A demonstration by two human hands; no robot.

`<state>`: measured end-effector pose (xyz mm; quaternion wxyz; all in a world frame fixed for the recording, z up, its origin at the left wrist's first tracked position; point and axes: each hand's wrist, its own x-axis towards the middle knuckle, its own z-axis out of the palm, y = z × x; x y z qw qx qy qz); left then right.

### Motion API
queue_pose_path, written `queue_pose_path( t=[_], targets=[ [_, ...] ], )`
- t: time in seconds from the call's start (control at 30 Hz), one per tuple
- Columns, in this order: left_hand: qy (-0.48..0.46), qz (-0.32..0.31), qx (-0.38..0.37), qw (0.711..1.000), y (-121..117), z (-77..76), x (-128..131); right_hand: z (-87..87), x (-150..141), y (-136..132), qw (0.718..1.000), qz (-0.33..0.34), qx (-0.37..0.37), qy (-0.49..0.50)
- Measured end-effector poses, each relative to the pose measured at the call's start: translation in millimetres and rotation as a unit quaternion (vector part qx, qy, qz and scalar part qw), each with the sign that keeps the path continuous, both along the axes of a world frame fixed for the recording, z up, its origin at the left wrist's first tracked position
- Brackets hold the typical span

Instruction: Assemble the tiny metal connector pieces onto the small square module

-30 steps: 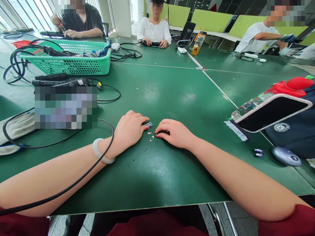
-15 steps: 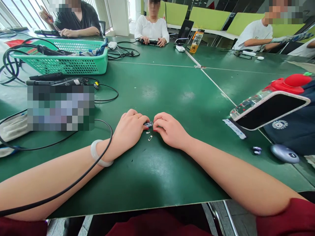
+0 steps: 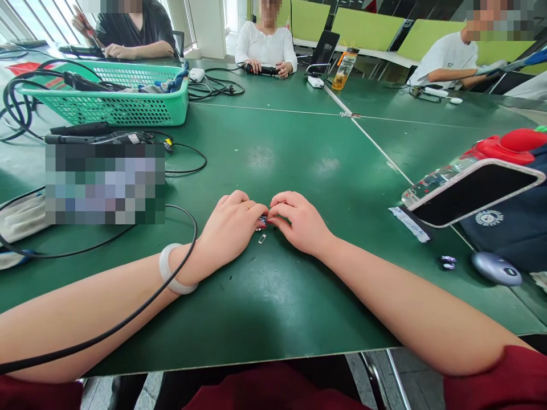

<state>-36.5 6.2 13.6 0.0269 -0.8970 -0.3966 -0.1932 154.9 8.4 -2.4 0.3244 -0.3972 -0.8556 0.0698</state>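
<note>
My left hand (image 3: 231,225) rests on the green table, its thumb and fingers closed on a small dark circuit board (image 3: 263,219). At the board's right edge, the fingertips of my right hand (image 3: 301,225) are pinched together; whatever they hold is too small and hidden to make out. Just below the fingers lies a small rectangular metal frame (image 3: 262,239) with an open middle. A tiny pale piece (image 3: 257,229) shows partly beneath my left fingertips.
A black cable (image 3: 188,250) crosses over my left forearm. To the left are a green basket (image 3: 123,108) of tools and a white glove (image 3: 23,219). A phone (image 3: 478,193) leans on a bottle at right, near a mouse (image 3: 497,269). Several people sit around the table.
My right hand has moved up and left from beside the metal frame to the board's edge. My left fingers have shifted slightly right and now cover more of the board.
</note>
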Motion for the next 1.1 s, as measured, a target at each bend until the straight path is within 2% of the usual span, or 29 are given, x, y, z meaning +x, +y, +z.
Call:
queue_pose_path(
  t=[0.17, 0.47, 0.8, 1.1],
  targets=[
    [0.005, 0.016, -0.013, 1.0, 1.7, 0.0, -1.3, 1.6, 0.0, -3.0, 1.0, -0.001, -0.015, 0.007],
    [0.032, 0.068, -0.023, 0.997, 7.0, -1.3, -2.5, -3.4, -11.0, -4.4, 0.997, 0.017, -0.022, -0.074],
    [0.035, 0.056, -0.021, 0.998, 3.9, -0.1, -1.7, -1.2, -11.0, -3.2, 0.998, -0.014, -0.028, -0.063],
    [0.02, 0.016, -0.028, 0.999, 2.5, -2.3, 0.0, -2.0, -9.0, 0.0, 0.997, -0.038, -0.028, -0.054]
  ],
)
